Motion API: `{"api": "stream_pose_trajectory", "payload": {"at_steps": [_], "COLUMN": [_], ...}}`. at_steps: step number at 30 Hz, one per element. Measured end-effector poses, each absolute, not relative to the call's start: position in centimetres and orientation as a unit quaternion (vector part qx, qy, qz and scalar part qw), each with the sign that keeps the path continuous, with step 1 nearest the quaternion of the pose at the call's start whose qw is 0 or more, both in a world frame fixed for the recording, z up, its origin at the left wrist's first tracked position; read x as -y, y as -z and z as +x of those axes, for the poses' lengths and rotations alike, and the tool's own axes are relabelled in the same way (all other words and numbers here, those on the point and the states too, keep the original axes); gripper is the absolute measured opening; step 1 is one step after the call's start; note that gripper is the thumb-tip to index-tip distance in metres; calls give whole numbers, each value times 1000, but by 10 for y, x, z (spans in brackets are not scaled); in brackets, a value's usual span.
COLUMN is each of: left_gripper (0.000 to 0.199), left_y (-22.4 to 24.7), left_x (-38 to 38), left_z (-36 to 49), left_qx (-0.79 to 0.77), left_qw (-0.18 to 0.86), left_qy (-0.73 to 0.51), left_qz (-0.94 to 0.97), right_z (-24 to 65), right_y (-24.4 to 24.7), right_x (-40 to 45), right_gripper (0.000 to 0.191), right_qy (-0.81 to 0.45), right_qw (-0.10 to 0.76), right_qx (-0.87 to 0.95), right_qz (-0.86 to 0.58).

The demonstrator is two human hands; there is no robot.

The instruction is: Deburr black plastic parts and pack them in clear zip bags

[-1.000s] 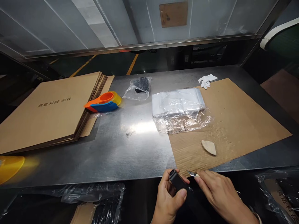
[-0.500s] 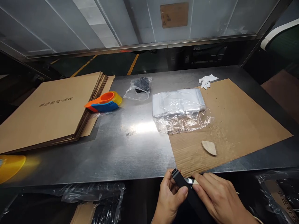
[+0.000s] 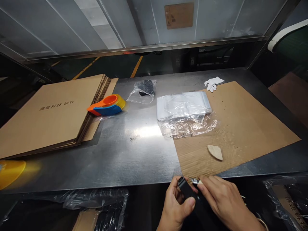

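You are holding a black bar (image 3: 186, 189) at the near edge of the table (image 3: 125, 160), its upper end pointing away from you. Your left hand (image 3: 176, 205) is gripping it, fingers clamped around the bar and thumb pressing on its upper face. Your right hand (image 3: 222, 197) is pinching a small knife (image 3: 194, 181), fingers closed on its pale handle; the blade is pointing towards the bar, though whether it is touching you cannot tell.

Beyond your hands, a pale wedge (image 3: 215, 152) is lying on a cardboard sheet (image 3: 257, 118). A plastic-wrapped bundle (image 3: 183, 104) is resting partly on that sheet, and a white glove (image 3: 213, 83) is lying by its far edge. Further left, a clear bag (image 3: 145, 88) is holding something black, an orange and blue tape dispenser (image 3: 107, 106) is sitting beside a cardboard stack (image 3: 55, 112), and the stack is covering the table's left part.
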State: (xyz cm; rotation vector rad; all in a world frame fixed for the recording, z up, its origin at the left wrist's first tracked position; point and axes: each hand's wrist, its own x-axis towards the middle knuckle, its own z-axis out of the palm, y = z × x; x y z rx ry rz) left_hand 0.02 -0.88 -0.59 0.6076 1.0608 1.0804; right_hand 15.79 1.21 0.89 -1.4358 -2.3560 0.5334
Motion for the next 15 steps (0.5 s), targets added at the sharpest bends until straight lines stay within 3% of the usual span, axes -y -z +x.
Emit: {"api": "stream_pose_trajectory", "payload": {"at_steps": [11, 15], "left_gripper": [43, 63], "left_y": [12, 14], "left_x": [8, 8], "left_z": [3, 6], "left_qx": [-459, -470], "left_qw": [693, 683], "left_qy": [-490, -525], "left_qz": [263, 193], "right_z": [159, 170], "right_y": [-15, -11], "right_x": [-13, -24], "right_gripper": [31, 28], "right_qy": [-318, -257], "right_qw": [176, 185], "right_qx": [785, 783], "right_qz": [-502, -536]}}
